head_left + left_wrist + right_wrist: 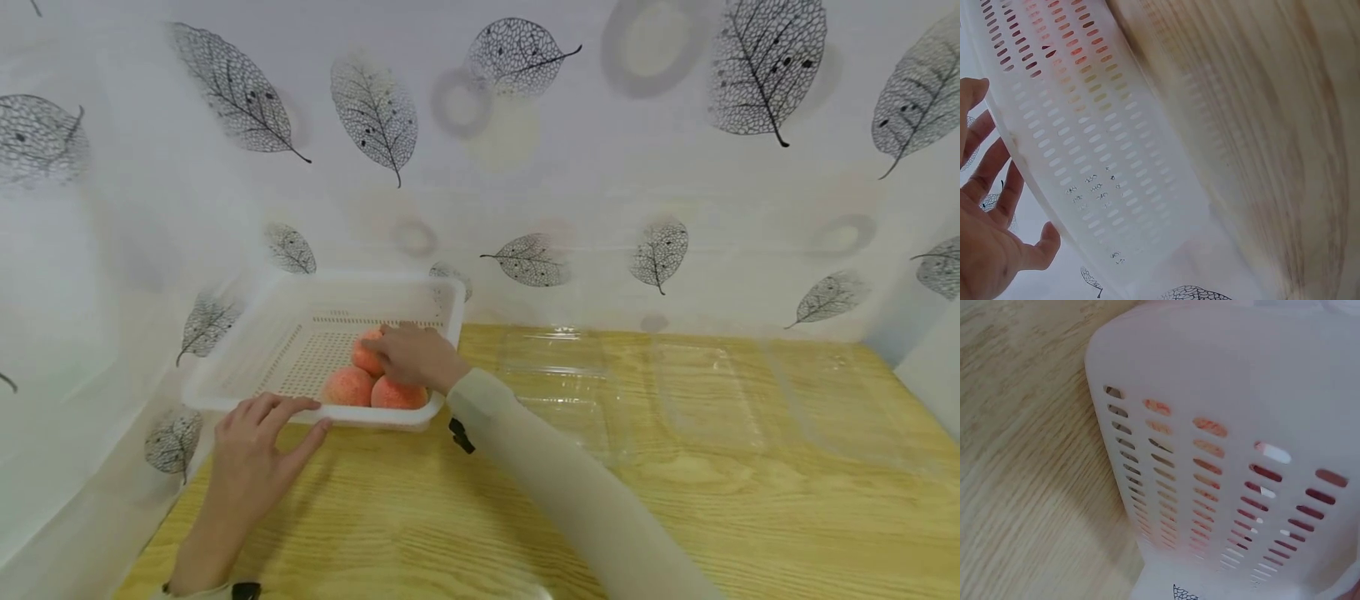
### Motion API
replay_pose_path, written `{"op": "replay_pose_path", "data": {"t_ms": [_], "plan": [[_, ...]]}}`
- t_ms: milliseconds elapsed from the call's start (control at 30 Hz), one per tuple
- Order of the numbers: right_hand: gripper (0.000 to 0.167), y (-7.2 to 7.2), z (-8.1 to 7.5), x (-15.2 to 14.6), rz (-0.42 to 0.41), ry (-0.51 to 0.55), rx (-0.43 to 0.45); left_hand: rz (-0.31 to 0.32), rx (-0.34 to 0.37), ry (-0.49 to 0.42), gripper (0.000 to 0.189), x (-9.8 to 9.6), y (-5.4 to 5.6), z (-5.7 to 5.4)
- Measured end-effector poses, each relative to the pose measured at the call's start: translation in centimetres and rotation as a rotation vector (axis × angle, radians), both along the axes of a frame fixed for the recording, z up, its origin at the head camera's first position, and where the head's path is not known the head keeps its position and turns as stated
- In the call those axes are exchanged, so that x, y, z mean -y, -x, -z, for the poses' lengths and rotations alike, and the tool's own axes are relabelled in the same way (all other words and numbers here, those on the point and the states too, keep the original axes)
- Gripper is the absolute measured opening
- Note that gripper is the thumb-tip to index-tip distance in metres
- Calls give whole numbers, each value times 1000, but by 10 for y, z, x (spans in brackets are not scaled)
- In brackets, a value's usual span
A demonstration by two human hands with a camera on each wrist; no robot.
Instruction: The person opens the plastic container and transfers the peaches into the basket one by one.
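Note:
A white plastic basket [322, 414] with slotted sides stands at the left of the table, and three mottled red-orange apples lie together in its near right corner. My right hand [420, 354] reaches over the basket's right side and grips the rear apple [366, 354], thumb and fingers around its upper part. In front of it are the left apple [348, 387] and the right apple [397, 393]. The fingers of my left hand [258, 446] rest loosely at the basket's near rim, thumb spread apart. The right wrist view shows only the slotted wall [1222, 369], with apple colour behind it.
Several clear plastic containers stand on the wood-grain table [450, 517] at the right, among them a near-left container [562, 408] and a middle container [708, 392]. A leaf-printed sheet [585, 183] hangs along the back and left.

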State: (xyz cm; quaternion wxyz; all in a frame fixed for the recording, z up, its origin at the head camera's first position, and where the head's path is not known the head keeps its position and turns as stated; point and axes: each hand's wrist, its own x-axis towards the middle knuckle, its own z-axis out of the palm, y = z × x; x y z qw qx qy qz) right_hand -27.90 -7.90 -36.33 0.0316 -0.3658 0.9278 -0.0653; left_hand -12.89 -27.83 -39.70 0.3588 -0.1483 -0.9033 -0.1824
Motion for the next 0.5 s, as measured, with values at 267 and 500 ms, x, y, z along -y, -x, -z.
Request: {"op": "replay_pose_path", "data": {"t_ms": [267, 500], "plan": [[31, 3, -7, -15, -40, 341, -6, 2, -37, 2, 51, 1, 2, -2], [29, -15, -40, -67, -60, 412, -26, -3, -15, 0, 27, -1, 2, 0]]}}
